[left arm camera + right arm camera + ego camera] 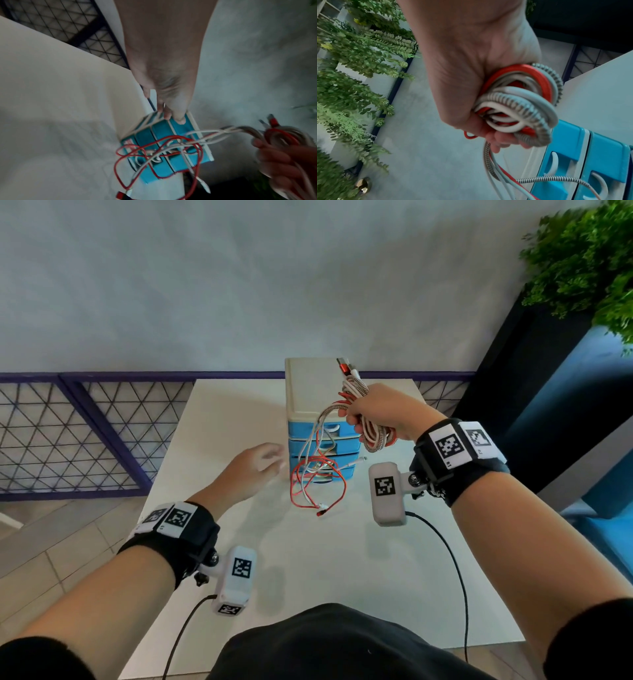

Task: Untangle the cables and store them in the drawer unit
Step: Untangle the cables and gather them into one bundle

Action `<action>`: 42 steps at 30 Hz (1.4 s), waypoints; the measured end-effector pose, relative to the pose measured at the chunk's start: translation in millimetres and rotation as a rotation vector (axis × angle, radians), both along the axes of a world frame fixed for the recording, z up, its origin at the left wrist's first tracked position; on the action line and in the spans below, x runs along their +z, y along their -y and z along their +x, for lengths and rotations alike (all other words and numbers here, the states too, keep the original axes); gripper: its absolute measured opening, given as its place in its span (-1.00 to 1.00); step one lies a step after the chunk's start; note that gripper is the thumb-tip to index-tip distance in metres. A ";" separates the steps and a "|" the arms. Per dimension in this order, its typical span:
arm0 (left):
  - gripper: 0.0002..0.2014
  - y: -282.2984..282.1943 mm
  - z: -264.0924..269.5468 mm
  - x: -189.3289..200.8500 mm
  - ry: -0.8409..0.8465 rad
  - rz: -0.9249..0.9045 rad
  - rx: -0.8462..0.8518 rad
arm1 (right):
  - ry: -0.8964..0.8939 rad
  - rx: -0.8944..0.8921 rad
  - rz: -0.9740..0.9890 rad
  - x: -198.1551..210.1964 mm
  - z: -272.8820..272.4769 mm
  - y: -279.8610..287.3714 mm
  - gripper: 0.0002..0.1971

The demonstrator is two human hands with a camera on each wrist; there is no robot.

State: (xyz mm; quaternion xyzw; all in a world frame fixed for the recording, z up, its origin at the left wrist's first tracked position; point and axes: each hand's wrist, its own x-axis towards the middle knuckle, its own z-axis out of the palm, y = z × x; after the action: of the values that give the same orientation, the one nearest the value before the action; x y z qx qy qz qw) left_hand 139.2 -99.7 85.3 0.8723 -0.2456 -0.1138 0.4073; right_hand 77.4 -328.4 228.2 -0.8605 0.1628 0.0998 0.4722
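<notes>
Cables (356, 409), red, white and braided, are bunched in the right hand (380, 412), whose grip curls tight around them; loose ends dangle before the blue drawer unit (308, 392) on the white tabletop (222, 433). The left hand (253, 470), blurred, seems spread beside the drawers.

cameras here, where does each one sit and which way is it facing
Head: worn on the head, looking forward and down at the white table; both forearms, left hand and right hand show.
Left wrist: looks along the left hand's straight fingers toward the blue drawer unit.
Right wrist: looks along the right hand, whose grip holds the coiled cables; plants behind.
Shared: all three show the cables and drawer unit.
</notes>
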 end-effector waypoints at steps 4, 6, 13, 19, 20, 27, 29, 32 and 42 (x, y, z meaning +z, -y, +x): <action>-0.80 23.6 1.3 6.8 0.015 -0.013 -0.041 | -0.011 0.023 0.020 3.7 -0.8 -2.8 -0.78; -0.94 28.5 2.1 6.3 0.065 0.017 -0.019 | -0.008 0.013 0.009 4.5 -1.7 -1.0 -0.81; -0.87 6.2 13.9 -4.4 0.026 -0.055 0.123 | 0.000 -0.109 -0.081 -6.5 -6.8 12.5 -0.78; -0.81 -23.0 14.1 -16.8 -0.032 0.056 0.224 | -0.016 -0.233 -0.057 -10.8 -4.8 17.8 -0.81; -0.82 -27.2 13.7 -18.9 -0.062 0.076 0.251 | -0.015 -0.251 -0.062 -10.3 -4.4 19.4 -0.79; -0.83 -63.3 13.4 -37.0 -0.171 0.263 0.401 | -0.017 -0.316 -0.050 -2.4 -4.5 34.3 -0.82; -0.83 -65.8 11.9 -37.5 -0.167 0.326 0.415 | -0.010 -0.314 -0.049 -3.3 -3.2 34.0 -0.80; -0.82 -71.4 12.2 -40.7 -0.169 0.434 0.428 | -0.010 -0.322 -0.044 -4.5 -2.7 32.1 -0.78; -0.81 -61.6 8.9 -34.6 -0.113 0.792 0.382 | 0.010 -0.241 -0.027 1.8 -4.8 22.4 -0.84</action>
State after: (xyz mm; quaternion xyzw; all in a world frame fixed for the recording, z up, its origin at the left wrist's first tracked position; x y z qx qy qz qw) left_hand 148.1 -38.1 50.7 0.9832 0.0052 -0.1690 0.0683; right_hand 72.6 -350.8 230.0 -0.8416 0.2640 0.0360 0.4699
